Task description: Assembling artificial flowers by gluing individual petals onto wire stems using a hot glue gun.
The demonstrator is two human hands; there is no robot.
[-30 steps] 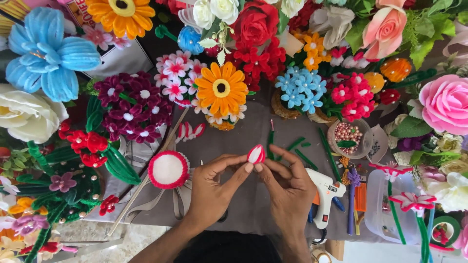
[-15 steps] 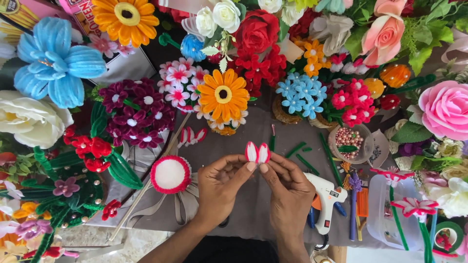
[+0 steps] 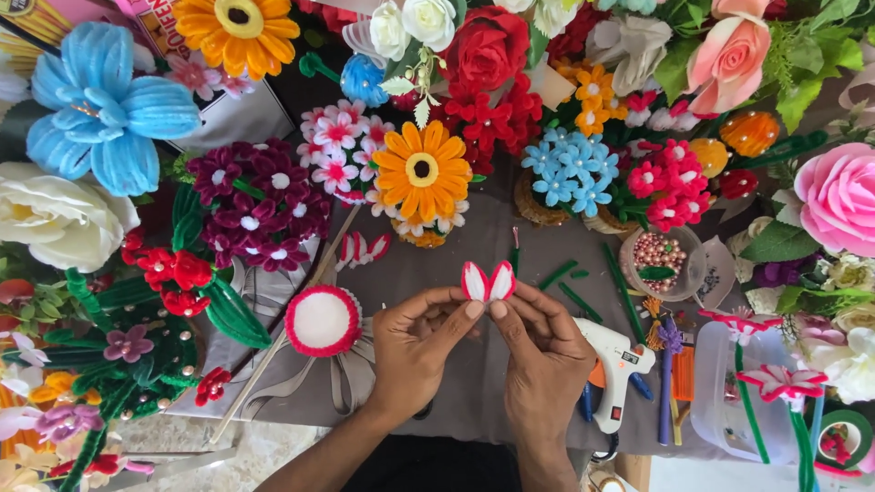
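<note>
Left hand: I see the left hand [image 3: 419, 351] raised over the middle of the surface [image 3: 474, 401], its grip pinched on the left petal of the petal pair [image 3: 488, 282] between thumb and forefinger.
Right hand: the right hand [image 3: 544, 355] sits just beside the left, fingertips meeting it, its grip pinched on the right petal of the same pair.
Petal pair: two white petals edged in red, upright, joined at the base, held above the grey surface between both hands.
Left of the hands: a round white pad with a red rim [image 3: 323, 321] on a stick lies on the surface, near the left hand but apart from it.
Right of the hands: a white glue gun [image 3: 617, 364] lies just beside the right hand; I cannot tell whether they touch.
Beyond the hands: green stem pieces [image 3: 570, 284] lie on the surface; an orange flower [image 3: 422, 170] stands behind them.
Far right: a small bowl of pink beads [image 3: 660, 261].
</note>
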